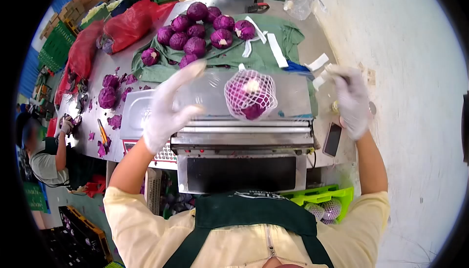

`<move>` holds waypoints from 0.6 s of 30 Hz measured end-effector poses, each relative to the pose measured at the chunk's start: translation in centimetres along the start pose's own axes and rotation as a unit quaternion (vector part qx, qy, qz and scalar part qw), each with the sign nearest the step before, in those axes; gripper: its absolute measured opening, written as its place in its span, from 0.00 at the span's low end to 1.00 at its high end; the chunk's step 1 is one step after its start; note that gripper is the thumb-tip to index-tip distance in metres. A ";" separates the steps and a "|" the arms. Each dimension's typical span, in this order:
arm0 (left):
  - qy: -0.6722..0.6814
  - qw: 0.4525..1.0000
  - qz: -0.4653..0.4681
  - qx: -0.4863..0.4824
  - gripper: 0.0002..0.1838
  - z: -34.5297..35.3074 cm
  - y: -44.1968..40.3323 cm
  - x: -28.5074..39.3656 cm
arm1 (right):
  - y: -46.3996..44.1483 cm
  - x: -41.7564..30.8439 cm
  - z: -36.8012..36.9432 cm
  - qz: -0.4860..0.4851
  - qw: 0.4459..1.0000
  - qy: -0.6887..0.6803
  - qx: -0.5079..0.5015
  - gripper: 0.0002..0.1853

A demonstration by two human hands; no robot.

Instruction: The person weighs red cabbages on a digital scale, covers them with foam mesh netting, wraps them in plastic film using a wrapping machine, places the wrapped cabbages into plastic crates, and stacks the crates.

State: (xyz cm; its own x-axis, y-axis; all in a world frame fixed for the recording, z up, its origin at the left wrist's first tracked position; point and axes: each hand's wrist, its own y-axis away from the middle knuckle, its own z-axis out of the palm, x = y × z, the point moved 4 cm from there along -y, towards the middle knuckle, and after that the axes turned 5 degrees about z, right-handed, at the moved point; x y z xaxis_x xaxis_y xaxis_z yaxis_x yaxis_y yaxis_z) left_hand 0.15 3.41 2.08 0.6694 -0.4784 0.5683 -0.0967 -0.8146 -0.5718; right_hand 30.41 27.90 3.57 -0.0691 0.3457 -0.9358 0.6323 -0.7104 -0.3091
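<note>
A purple cabbage in white foam netting sits on the wrapping machine's metal top, between my hands. My left hand, in a pale glove, is raised to the left of it, thumb and fingers spread, holding nothing. To the right, my gloved right hand has its fingers bent together near white foam strips at the table's edge; whether it holds one is blurred. Several bare purple cabbages lie on a green cloth behind the machine.
A phone lies at the right. A scale, an orange-handled knife and loose leaves are at the left. Red net sacks line the far left edge. A co-worker handles a cabbage there. A lime crate holds netted cabbages below.
</note>
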 end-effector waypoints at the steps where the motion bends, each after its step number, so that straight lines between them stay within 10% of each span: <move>1: 0.019 1.000 -0.009 0.023 0.60 1.0 -2.1 0.0 | -1.4 0.4 1.0 -0.136 0.973 0.186 -0.032 0.29; 4: -0.160 0.977 -0.023 -0.140 0.65 4.7 -3.8 -4.3 | -4.1 6.7 5.2 -0.240 0.770 0.535 -0.252 0.39; 6: -0.024 0.986 -0.072 -0.148 0.65 8.1 -3.5 -7.7 | -4.1 8.7 7.6 -0.140 0.776 0.517 -0.333 0.53; 9: 0.226 0.949 -0.198 -0.097 0.64 10.0 -4.1 -10.2 | -4.4 14.0 9.2 -0.053 0.942 0.158 -0.292 0.61; 13: 0.528 0.724 -0.444 -0.018 0.38 10.8 -3.2 -8.6 | -1.9 8.9 10.6 0.214 0.934 0.002 -0.286 0.54; 16: 0.460 0.757 -0.435 -0.163 0.42 11.4 0.5 -4.1 | 3.7 6.3 10.8 0.294 0.885 -0.167 -0.322 0.51; 18: 0.522 0.562 -0.625 -0.142 0.42 12.7 2.9 -0.4 | 8.0 4.2 11.2 0.386 0.835 -0.205 -0.334 0.50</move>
State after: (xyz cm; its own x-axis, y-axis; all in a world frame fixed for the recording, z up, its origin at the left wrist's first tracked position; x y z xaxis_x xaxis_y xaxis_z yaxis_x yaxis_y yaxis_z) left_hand 8.92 5.36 -7.32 -0.4392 0.7157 0.5431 -0.2438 -0.6768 0.6946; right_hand 26.57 16.80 -4.78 0.3860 -0.3933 -0.8344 0.8906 -0.0770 0.4482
